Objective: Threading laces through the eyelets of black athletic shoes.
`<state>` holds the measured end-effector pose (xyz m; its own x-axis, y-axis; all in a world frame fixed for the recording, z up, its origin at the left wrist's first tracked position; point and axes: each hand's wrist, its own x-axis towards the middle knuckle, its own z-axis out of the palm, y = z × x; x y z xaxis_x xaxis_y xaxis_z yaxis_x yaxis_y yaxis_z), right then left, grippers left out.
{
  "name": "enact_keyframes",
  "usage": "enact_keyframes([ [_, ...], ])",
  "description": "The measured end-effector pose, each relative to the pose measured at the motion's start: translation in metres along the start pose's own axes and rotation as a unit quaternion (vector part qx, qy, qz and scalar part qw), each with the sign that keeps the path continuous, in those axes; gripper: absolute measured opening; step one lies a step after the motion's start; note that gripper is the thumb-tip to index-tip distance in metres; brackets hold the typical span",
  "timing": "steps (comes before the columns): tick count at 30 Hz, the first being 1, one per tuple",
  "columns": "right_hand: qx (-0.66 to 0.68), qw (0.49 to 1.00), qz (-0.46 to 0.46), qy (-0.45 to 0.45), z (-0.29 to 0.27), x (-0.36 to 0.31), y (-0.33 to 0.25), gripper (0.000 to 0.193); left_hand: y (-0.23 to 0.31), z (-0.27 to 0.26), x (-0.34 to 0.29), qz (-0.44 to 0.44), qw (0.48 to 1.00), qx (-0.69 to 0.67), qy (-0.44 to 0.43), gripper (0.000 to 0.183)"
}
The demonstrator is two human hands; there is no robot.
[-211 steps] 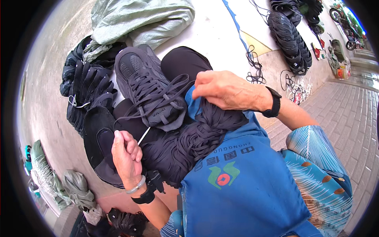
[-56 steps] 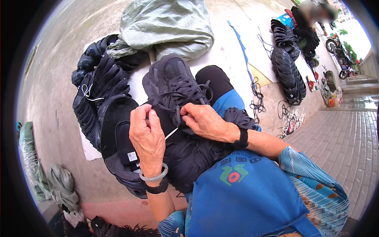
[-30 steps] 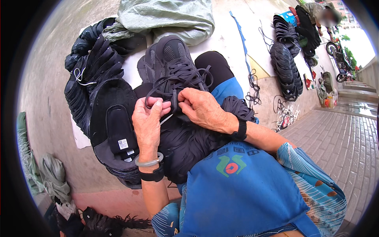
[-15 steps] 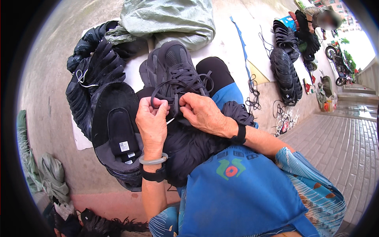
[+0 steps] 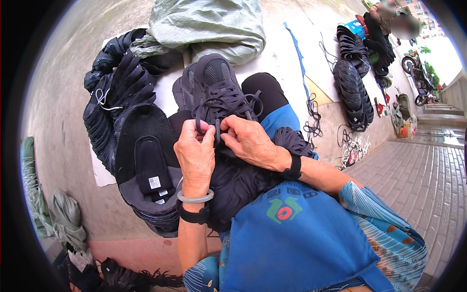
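A dark grey sneaker (image 5: 216, 80) with black laces rests on my lap, its toe pointing away from me. Between finger and thumb my left hand (image 5: 195, 148) pinches a black shoelace (image 5: 199, 121) at the near end of the lacing. Close beside it, my right hand (image 5: 250, 141) is closed at the shoe's opening, gripping lace too. More dark sneakers stand directly behind this one. Below my hands lies a heap of black laces (image 5: 228, 190), partly covered by my right forearm. The tips of my fingers hide where the laces enter the eyelets.
Stacked black shoe uppers (image 5: 99, 124) and black soles (image 5: 146, 121) stand on my left. A pale green sack (image 5: 206, 29) is beyond the shoes. Right of me are more shoe rows (image 5: 352, 95), loose laces (image 5: 311, 117) and a motorcycle (image 5: 416, 73). Another person (image 5: 382, 22) works at upper right.
My left hand has moved slightly right, closer to my right hand, with the lace drawn along. The white lace tip near it is out of sight. The other person's posture has changed.
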<state>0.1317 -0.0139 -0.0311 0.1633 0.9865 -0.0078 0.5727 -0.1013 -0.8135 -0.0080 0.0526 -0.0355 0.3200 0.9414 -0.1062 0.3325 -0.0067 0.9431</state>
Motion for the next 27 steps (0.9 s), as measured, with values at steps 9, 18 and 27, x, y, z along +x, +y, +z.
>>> enact_keyframes([
  [9,0.005,0.997,-0.047,0.054,0.006,0.0,0.007,0.021,0.0,0.002,-0.006,0.036,0.999,0.004,0.018,0.011],
  [18,-0.047,0.996,-0.058,0.05,0.01,0.0,0.012,0.014,0.012,0.001,-0.014,0.121,0.983,0.131,-0.037,0.029],
  [27,-0.156,0.982,-0.094,-0.041,-0.032,-0.015,0.006,0.017,-0.026,-0.011,0.013,-0.144,0.958,-0.227,-0.098,0.014],
])
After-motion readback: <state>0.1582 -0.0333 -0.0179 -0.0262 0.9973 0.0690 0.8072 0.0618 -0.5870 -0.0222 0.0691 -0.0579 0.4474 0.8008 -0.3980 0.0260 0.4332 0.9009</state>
